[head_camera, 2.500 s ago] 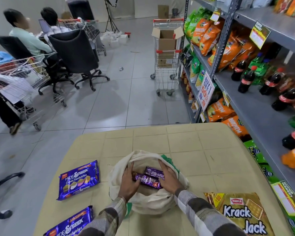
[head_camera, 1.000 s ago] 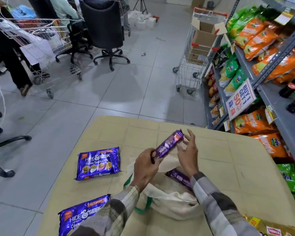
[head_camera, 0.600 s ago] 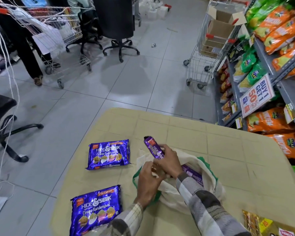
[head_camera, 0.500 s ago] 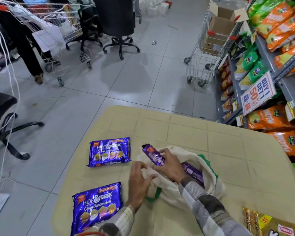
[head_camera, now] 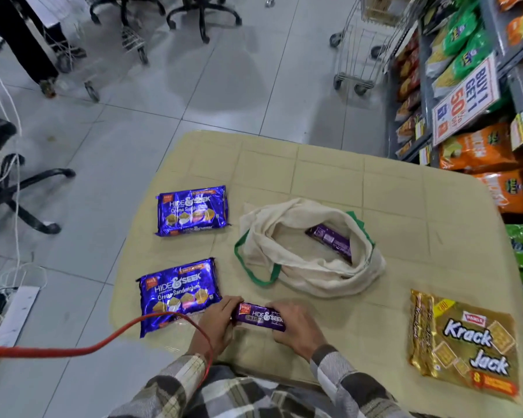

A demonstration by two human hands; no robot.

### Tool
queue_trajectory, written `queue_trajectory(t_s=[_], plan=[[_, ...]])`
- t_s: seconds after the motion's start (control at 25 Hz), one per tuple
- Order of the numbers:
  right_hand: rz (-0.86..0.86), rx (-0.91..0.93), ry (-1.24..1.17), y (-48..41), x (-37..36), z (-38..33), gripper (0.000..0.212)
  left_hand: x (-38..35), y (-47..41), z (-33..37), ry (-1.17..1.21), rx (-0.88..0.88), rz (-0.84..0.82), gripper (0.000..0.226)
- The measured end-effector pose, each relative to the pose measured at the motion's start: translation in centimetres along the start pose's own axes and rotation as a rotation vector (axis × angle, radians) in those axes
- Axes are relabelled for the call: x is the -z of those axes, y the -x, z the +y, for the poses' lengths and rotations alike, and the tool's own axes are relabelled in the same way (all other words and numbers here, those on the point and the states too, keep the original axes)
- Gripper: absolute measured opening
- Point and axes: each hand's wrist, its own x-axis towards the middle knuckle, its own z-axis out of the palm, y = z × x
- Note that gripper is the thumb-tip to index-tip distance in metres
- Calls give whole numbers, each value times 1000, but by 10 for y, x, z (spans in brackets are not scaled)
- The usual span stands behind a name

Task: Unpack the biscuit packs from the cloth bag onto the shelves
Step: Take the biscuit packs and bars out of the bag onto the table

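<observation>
Held pack: a slim purple Hide & Seek roll (head_camera: 261,318) is gripped at both ends, low over the near edge of the table (head_camera: 405,188).
Left hand (head_camera: 216,325): fingers are curled closed around the roll's left end.
Right hand (head_camera: 296,327): fingers are wrapped closed over the roll's right end.
Long axis: the roll is laid left to right across the view, label side up.
Cloth bag (head_camera: 308,248): it is slumped open, beyond the hands and slightly to the right; a green handle is looped out at its left.
Remaining roll (head_camera: 329,241): one purple roll is seen inside the bag, angled from upper left to lower right; it is judged nearer the right hand.
Flat packs: two wide purple Hide & Seek packs (head_camera: 192,209) (head_camera: 177,294) are laid left of the bag, the nearer one just beside the left hand.
Krack Jack pack (head_camera: 465,345): a gold pack is laid at the near right.
Shelves (head_camera: 520,73): these are stood at the right; no pack from the bag is yet placed there.
</observation>
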Motion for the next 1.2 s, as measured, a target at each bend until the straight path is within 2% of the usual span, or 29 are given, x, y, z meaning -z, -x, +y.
queue_trajectory(t_s=[0.32,0.48,0.56,0.68,0.76,0.84,1.0,1.2], plan=[[43,60,130,3,-22,29,61,-26,0,13,-89,109,-56,58],[34,59,129,3,-16,33,54,-30,-1,25,-151,189,-59,62],[158,31,14,6,2,34,49,-27,-6,34,-197,211,-80,67],[532,50,-90,-10,48,48,24,-15,-24,52,-241,115,-18,72],[636,-16,-129,-32,85,65,25,-5,-44,68,-210,57,13,71],[610,-92,-57,-61,114,84,31,0,-68,81,-152,8,18,69],[376,-198,224,-96,133,105,45,-1,-110,108,33,30,-54,61],[322,-230,338,-109,134,104,49,-15,-126,128,174,77,-80,57]])
